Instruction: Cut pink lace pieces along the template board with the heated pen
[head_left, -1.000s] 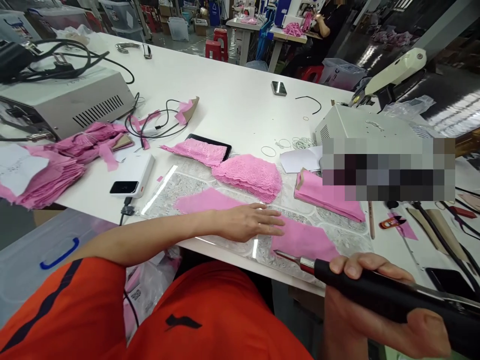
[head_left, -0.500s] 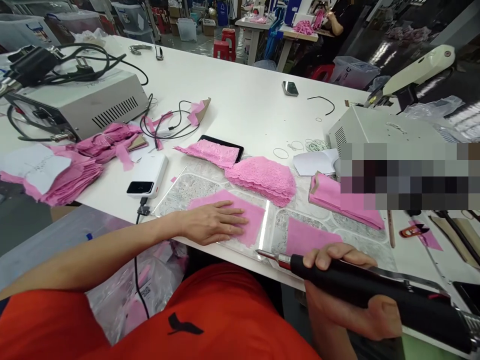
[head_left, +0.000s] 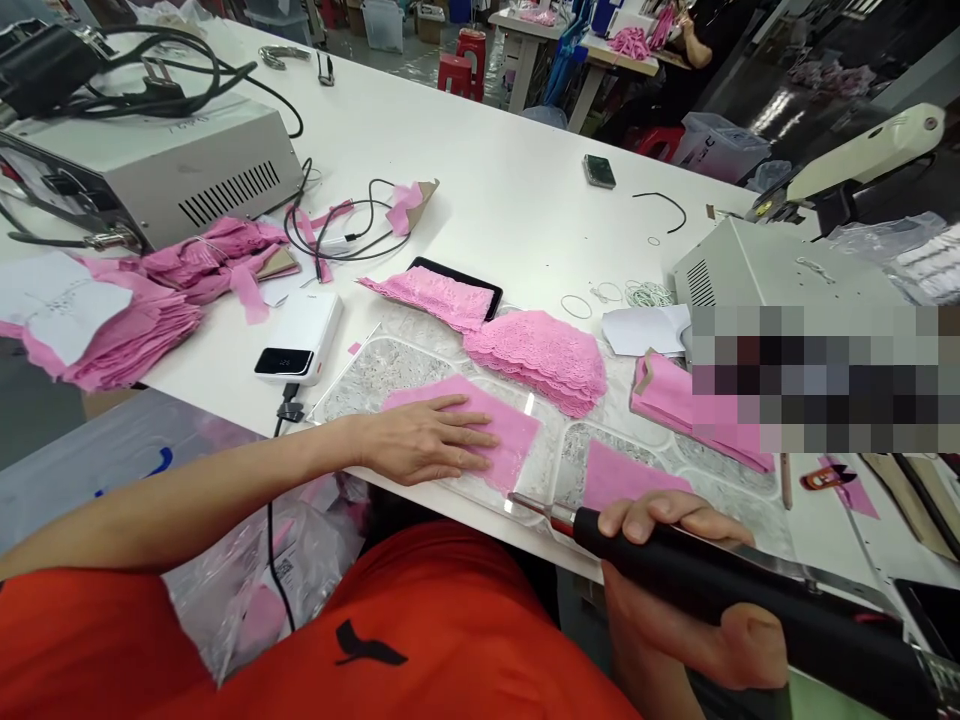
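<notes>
My left hand point(head_left: 427, 438) lies flat with fingers stretched out on a pink fabric piece point(head_left: 514, 435), which rests on a clear patterned mat point(head_left: 390, 365). My right hand point(head_left: 675, 570) is wrapped round a thick black handheld tool point(head_left: 720, 580) with a pointed metal tip. That tip is by the near corner of the fabric under my left hand; whether it touches cannot be made out. A second pink fabric piece point(head_left: 626, 475) lies on the mat, partly behind my right hand. Beyond it sits a stack of pink lace pieces point(head_left: 536, 360).
Left: a grey vented box point(head_left: 225, 170), a white power bank point(head_left: 304, 335) and bundled pink pieces point(head_left: 150, 330). Right: another grey box point(head_left: 750, 265), folded pink fabric point(head_left: 697, 410) and orange-handled snips point(head_left: 829, 478). A phone point(head_left: 600, 171) lies farther back. Someone sits beyond the table.
The view has shifted, so the table's things appear farther right. The tool's tip has come closer to the near corner of the fabric. My left hand stays flat on that piece.
</notes>
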